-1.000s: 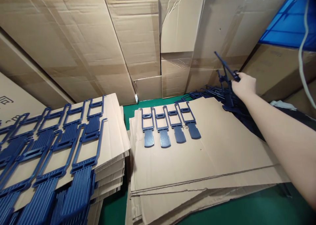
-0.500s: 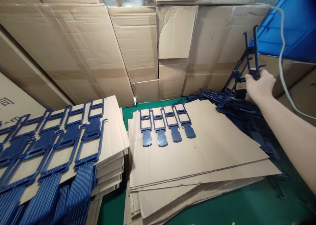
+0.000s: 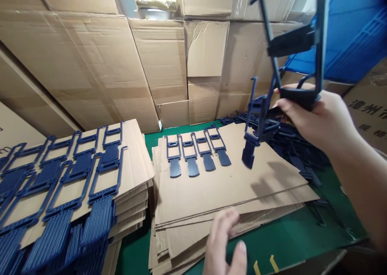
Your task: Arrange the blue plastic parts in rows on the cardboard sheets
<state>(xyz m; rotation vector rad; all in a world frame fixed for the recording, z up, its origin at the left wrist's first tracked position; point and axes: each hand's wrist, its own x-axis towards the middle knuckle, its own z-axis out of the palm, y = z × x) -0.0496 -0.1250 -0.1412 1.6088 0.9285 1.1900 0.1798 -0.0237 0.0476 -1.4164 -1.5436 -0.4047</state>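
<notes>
Grips dark-blue plastic frames (image 3: 292, 41) in right hand (image 3: 332, 122), upper right, with fingers closed around a crossbar. Holds nothing in left hand (image 3: 216, 251), lower centre, with fingers parted. Has four frames (image 3: 193, 168) in one row on cardboard sheets (image 3: 193, 198), centre, and more frames (image 3: 96, 222) at left; leaves held frames and loose heap (image 3: 294, 148), right, not laid out

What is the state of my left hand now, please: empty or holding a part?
Empty. The left hand is open, thumb apart from the fingers, and no part shows in it; it is near the cardboard stack.
</notes>
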